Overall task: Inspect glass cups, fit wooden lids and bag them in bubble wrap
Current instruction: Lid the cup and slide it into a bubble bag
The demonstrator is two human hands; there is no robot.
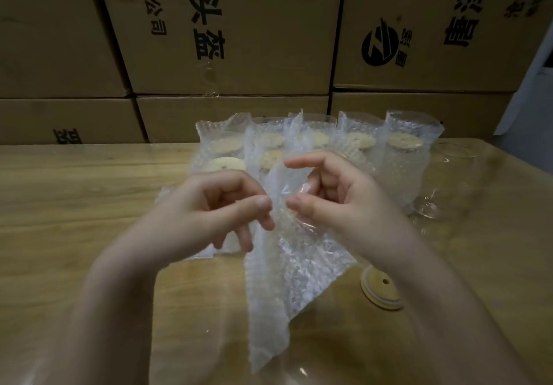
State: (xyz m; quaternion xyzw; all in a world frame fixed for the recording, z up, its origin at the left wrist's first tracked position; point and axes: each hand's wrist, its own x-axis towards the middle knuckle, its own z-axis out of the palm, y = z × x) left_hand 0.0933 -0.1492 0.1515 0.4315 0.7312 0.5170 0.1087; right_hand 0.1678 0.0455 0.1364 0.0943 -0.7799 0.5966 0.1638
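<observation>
Now: left hand (227, 205), right hand (326, 193) pinch clear bubble-wrap bag (293, 280) at its mouth | best peel layers apart evenly | round wooden lid (381, 290) right of bag

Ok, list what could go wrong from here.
1. The left hand and right hand only pinch the bubble wrap bag at its edge; it may slip.
2. The bag hangs close to the loose wooden lid and could sweep it.
3. The bare glass cup near the right wrist could get knocked.

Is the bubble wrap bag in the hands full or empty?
Empty: the bubble wrap bag hangs flat from the left hand and right hand, nothing visible inside.
</observation>
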